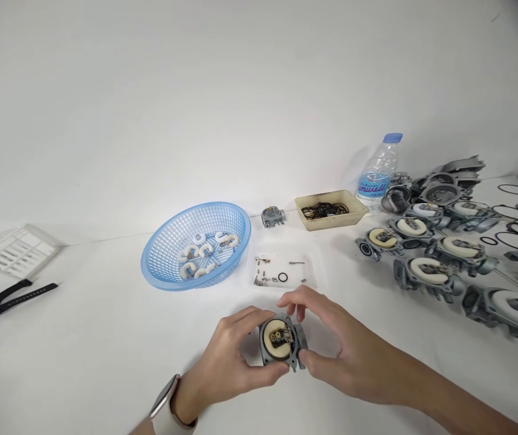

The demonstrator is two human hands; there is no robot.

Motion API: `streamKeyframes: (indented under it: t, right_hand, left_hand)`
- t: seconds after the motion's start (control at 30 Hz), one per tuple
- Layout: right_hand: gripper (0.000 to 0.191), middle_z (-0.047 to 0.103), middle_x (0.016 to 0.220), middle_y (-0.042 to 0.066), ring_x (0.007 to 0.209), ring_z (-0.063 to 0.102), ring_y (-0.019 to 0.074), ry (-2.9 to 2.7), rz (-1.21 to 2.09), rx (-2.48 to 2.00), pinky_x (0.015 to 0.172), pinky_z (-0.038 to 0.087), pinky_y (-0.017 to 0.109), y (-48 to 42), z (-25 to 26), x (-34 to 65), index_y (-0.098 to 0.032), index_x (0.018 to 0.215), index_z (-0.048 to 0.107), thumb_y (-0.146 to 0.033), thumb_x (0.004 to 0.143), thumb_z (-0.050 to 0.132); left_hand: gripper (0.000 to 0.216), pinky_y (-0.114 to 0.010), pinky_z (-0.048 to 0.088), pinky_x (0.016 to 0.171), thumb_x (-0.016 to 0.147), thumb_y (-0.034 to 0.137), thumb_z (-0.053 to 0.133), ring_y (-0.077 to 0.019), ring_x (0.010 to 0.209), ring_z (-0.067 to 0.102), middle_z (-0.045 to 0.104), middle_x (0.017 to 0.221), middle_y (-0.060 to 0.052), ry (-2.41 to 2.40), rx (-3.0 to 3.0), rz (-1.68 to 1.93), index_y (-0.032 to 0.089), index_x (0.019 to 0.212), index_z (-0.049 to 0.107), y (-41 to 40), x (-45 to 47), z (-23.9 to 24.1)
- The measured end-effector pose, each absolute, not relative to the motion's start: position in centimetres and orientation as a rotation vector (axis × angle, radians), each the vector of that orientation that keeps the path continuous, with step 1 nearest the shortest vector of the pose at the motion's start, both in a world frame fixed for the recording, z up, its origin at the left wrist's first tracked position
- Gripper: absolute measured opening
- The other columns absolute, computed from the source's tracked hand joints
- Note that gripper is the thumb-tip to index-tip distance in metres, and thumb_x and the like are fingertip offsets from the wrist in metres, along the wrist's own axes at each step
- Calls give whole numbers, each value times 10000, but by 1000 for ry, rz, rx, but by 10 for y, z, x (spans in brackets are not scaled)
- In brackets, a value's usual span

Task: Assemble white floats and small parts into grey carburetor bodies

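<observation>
A grey metal carburetor with its float bowl side uncovered faces up, low over the white table. Inside it sits a cream, C-shaped float around brass parts. My left hand grips the carburetor's left side, thumb below and fingers above. My right hand curves around the right side, its thumb against the lower edge and a bent finger by the upper edge; the index finger arches above. Just beyond my hands lies a clear shallow tray with a black O-ring and several tiny metal parts.
A blue plastic basket holding white floats stands left of the tray. Behind are another small carburetor, a cream bin of black rings, and a water bottle. Several carburetors crowd the right. A black strap lies left.
</observation>
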State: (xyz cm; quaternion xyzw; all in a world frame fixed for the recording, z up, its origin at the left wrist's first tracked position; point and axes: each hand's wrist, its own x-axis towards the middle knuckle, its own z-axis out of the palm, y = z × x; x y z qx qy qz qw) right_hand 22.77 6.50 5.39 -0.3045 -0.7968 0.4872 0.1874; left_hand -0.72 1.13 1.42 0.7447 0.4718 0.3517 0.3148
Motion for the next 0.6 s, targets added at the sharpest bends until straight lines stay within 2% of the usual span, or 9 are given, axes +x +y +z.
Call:
streamKeyframes:
  t: [0.07,0.23,0.43,0.6]
  right_hand:
    - [557,534,1209,38,1128,540,260,-2230,1367,-880,957,496,448,65,55,228,-330,1292,476,-119,788,586]
    - [571,555,1178,31,1127,553,263,-2217,1389,-879,954,511,444,66,53,229,-346,1294,489,-131,776,594]
    - [548,475,1373,59,1239,499,296,-2300,1072,-935,1014,486,490,66,44,226,-352,1320,501,-175,813,612]
    - [648,565,1206,35,1187,533,266,-2320,1254,-871,1026,485,481,66,45,229,-367,1384,437,-167,798,628]
  left_hand:
    - [562,-319,537,830,722,266,851,-207,935,672,710,1082,-11,1248,1961,938,283,1241,638,12,-7,14]
    - [535,-316,538,836,725,268,846,-203,931,674,712,1078,-6,1232,1950,926,286,1223,651,11,-7,15]
    - [547,-309,543,822,709,247,847,-201,917,670,710,1071,-17,1244,1966,965,262,1218,647,11,-7,13]
    - [562,-311,544,846,720,249,842,-198,936,672,711,1089,-6,1219,1967,950,289,1243,640,12,-7,12]
